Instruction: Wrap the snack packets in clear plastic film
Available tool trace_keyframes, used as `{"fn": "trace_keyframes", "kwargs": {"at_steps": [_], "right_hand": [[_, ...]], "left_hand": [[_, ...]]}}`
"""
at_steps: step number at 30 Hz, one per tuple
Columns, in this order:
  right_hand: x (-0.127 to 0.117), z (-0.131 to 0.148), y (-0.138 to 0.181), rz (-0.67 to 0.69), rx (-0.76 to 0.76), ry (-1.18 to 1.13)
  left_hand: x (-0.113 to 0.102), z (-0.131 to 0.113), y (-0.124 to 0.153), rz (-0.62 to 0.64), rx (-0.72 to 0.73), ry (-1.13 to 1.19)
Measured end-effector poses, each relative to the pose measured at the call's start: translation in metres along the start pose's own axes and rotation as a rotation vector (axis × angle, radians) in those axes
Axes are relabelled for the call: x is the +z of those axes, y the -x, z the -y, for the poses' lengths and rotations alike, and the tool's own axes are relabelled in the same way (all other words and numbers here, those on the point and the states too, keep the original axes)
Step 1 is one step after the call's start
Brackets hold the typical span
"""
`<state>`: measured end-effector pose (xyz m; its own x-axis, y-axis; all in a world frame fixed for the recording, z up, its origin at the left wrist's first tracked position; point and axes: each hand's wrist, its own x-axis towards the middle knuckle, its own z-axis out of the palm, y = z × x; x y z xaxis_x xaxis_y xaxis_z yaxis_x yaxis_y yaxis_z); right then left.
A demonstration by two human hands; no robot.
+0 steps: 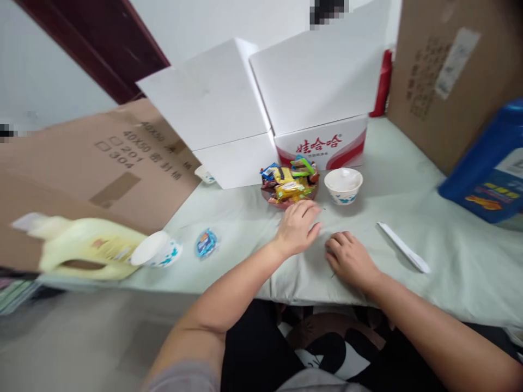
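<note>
Reddish bowl on the tabletop, packaged snacks heaped inside, left hand loosely spread at its near side, right hand curled farther off, can't tell whether gripping, paper cup right of the bowl

A hand could pass over the pale green tablecloth between the round blue plastic-wrapped packet and the left hand. Beyond, a reddish bowl and white paper bowl obstruct the red-lettered white carton.
</note>
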<state>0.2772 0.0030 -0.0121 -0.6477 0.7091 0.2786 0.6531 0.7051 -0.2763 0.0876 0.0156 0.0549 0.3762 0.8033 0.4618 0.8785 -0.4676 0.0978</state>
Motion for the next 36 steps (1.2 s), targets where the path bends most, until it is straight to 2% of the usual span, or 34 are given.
{"fn": "trace_keyframes", "kwargs": {"at_steps": [2, 5, 7, 10, 13, 17, 19, 21, 22, 23, 26, 28, 30, 31, 33, 36], "right_hand": [[0.002, -0.001, 0.001, -0.014, -0.030, 0.016], [0.005, -0.001, 0.002, -0.022, -0.047, 0.036], [0.006, 0.000, 0.001, -0.020, -0.044, 0.049], [0.007, 0.003, -0.001, -0.016, -0.037, 0.066], [0.007, 0.005, -0.003, -0.012, -0.031, 0.072], [0.001, 0.007, -0.003, 0.021, -0.038, 0.060], [-0.006, 0.006, -0.001, 0.054, -0.051, 0.039], [-0.017, 0.001, 0.003, 0.057, -0.050, 0.029], [-0.025, -0.004, 0.006, 0.036, -0.035, 0.044], [-0.033, -0.011, 0.009, 0.002, -0.001, 0.083], [-0.056, -0.036, 0.019, -0.062, 0.231, 0.322], [-0.065, -0.053, 0.022, 0.032, 0.396, 0.446], [-0.067, -0.063, 0.021, 0.147, 0.471, 0.464], [-0.065, -0.064, 0.020, 0.175, 0.473, 0.444], [-0.058, -0.059, 0.014, 0.147, 0.424, 0.381], [-0.045, -0.034, 0.006, 0.019, 0.213, 0.236]], "left_hand": [[-0.015, 0.032, 0.048, 0.064, -0.246, -0.074], [-0.042, 0.093, 0.108, 0.094, -0.882, -0.257], [-0.060, 0.130, 0.133, 0.092, -1.200, -0.239], [-0.077, 0.158, 0.145, 0.082, -1.316, -0.154], [-0.076, 0.152, 0.131, 0.034, -1.253, -0.041], [-0.049, 0.110, 0.093, -0.003, -1.036, 0.231], [-0.026, 0.082, 0.075, 0.036, -0.905, 0.471], [-0.001, 0.055, 0.063, 0.141, -0.710, 0.919], [0.011, 0.044, 0.059, 0.176, -0.632, 0.988], [0.020, 0.035, 0.057, 0.174, -0.562, 0.966], [0.031, 0.020, 0.059, 0.019, -0.394, 0.648], [0.026, 0.017, 0.064, -0.077, -0.345, 0.501], [0.017, 0.013, 0.070, -0.090, -0.353, 0.430], [0.013, 0.010, 0.072, -0.057, -0.359, 0.406], [0.010, -0.001, 0.076, 0.043, -0.368, 0.360], [0.016, -0.019, 0.079, 0.129, -0.380, 0.282]]}}
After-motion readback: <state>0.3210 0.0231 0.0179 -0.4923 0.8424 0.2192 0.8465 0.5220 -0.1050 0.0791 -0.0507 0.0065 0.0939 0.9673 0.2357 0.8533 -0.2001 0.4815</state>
